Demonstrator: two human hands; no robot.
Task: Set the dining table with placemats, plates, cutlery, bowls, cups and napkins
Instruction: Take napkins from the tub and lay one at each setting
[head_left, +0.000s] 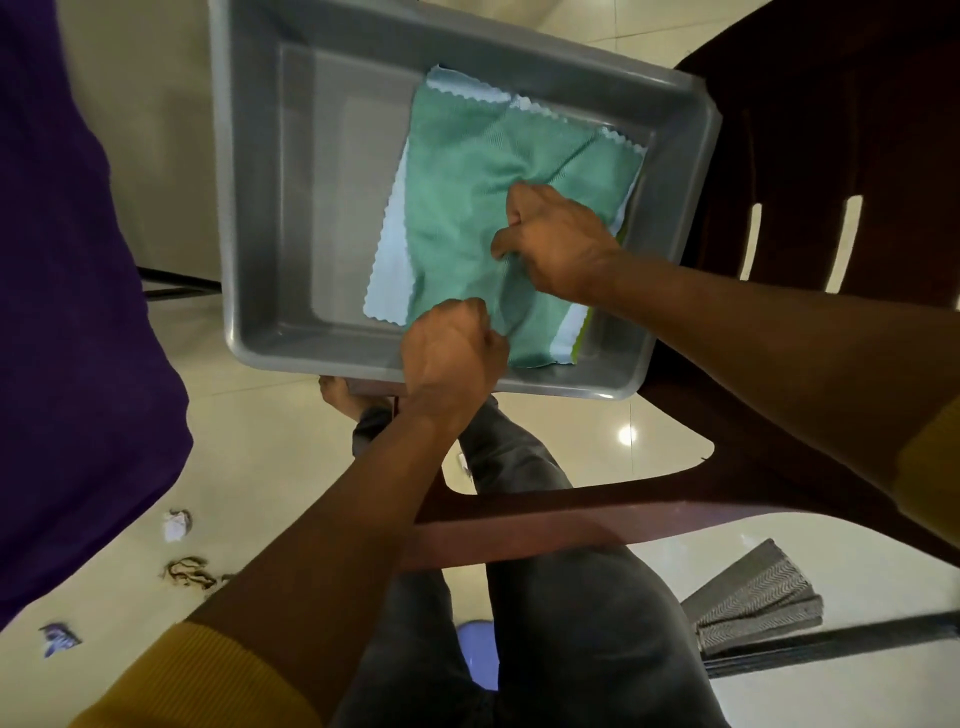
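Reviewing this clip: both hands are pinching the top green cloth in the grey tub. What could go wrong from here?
1. The left hand and right hand pinch the green waffle-weave cloth, which lies on white cloths; lifting might drag those along.
2. The grey plastic tub appears to overhang the dark wooden chair; a hard pull could tip it.

Glossy cream tile floor (270, 467) w/ paper scraps (175, 526); dark wooden chair (810, 156) rt.
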